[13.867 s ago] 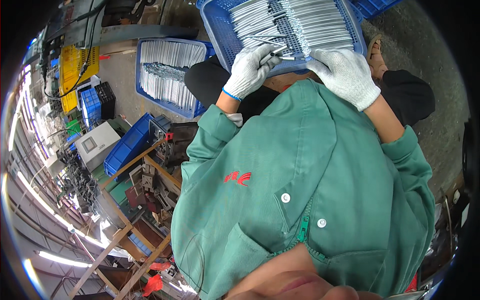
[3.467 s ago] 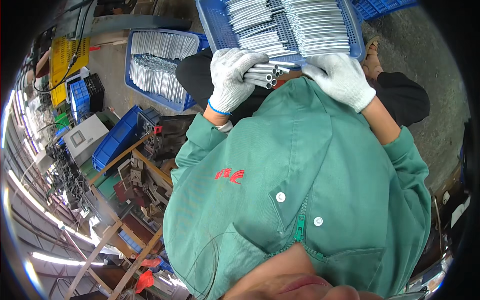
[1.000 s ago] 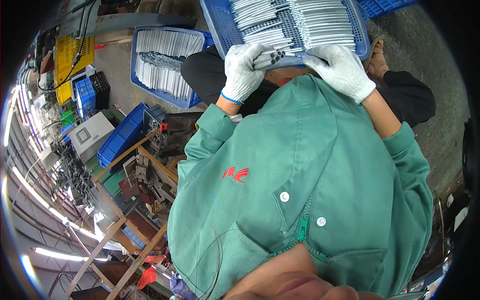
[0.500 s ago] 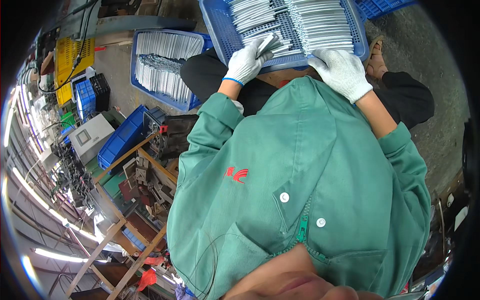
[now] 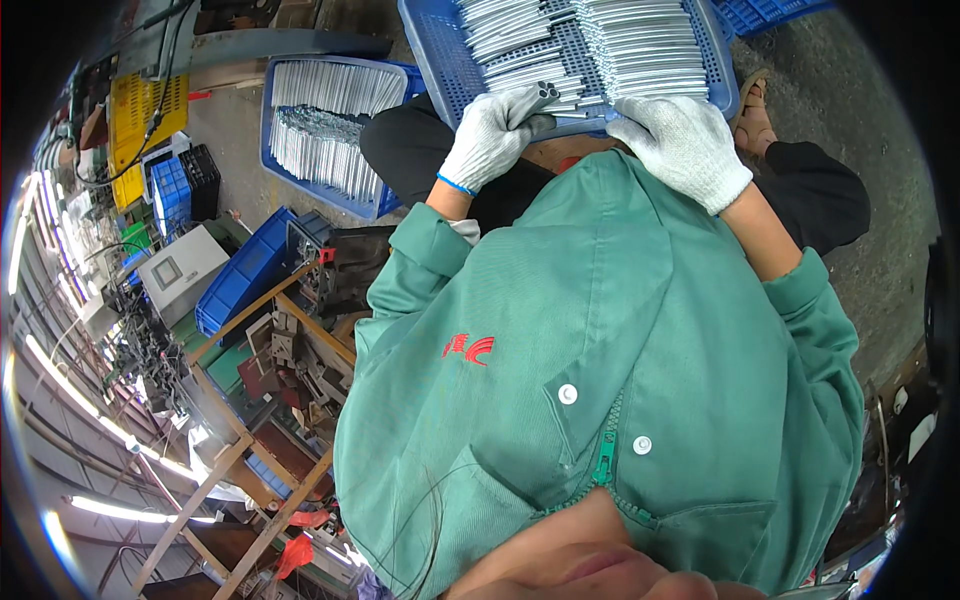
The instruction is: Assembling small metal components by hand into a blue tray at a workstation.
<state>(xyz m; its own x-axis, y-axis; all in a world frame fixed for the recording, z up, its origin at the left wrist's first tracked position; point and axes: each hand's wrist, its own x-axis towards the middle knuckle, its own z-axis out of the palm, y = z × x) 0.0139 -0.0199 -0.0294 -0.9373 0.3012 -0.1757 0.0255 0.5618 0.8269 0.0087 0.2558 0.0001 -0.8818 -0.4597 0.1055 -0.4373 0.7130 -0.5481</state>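
Both my hands wear white knit gloves. My left hand (image 5: 490, 140), at the near left of a blue plastic basket (image 5: 433, 55), is closed around a small bundle of metal tubes (image 5: 547, 91); their open round ends point right. Two stacks of silvery tubes lie in the basket, a larger right stack (image 5: 650, 50) and a smaller left stack (image 5: 505, 30) with a few loose tubes near it. My right hand (image 5: 690, 152) is at the basket's near right rim, thumb and fingers bent together. What those fingers hold, if anything, is hidden.
Left of my leg stands another blue basket (image 5: 268, 140) full of similar tubes. A yellow crate (image 5: 150, 110), a blue bin (image 5: 250, 275) and a grey control box (image 5: 183, 275) are farther left. Another blue crate (image 5: 765, 15) sits at the far right.
My left hand has turned and drawn back slightly, so the tube bundle now points right with its ends showing. My right hand has shifted only a little at the rim.
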